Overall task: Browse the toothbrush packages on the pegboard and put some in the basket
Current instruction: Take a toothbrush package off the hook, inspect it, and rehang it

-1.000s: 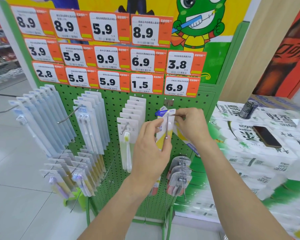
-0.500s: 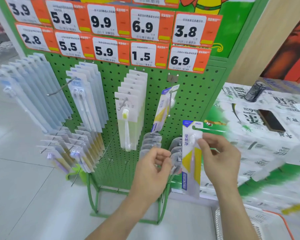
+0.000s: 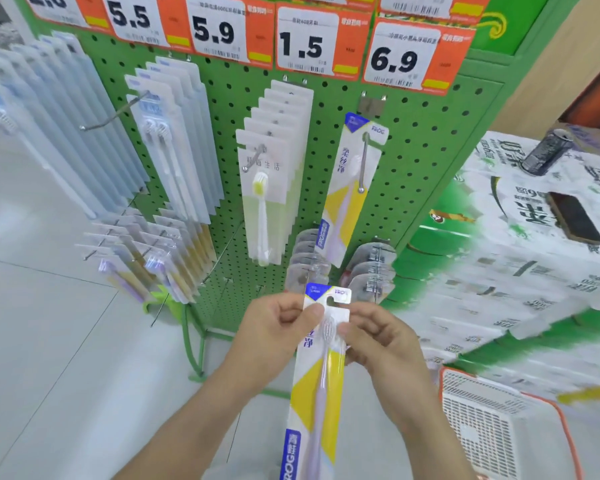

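Left hand (image 3: 274,327) and right hand (image 3: 378,337) pinch one toothbrush package (image 3: 317,386); one basket (image 3: 492,427) nearby.

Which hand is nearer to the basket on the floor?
Right. The right hand is just up-left of the basket; the left hand is farther left, beyond the held toothbrush package.

Along the pegboard's (image 3: 426,140) top edge, orange price tags (image 3: 418,55) read 5.5, 5.9, 1.5 and 6.9. The held toothbrush package (image 3: 314,386) shows "FROG" at its top and bottom; the hanging package (image 3: 350,188) carries "FROG" too.
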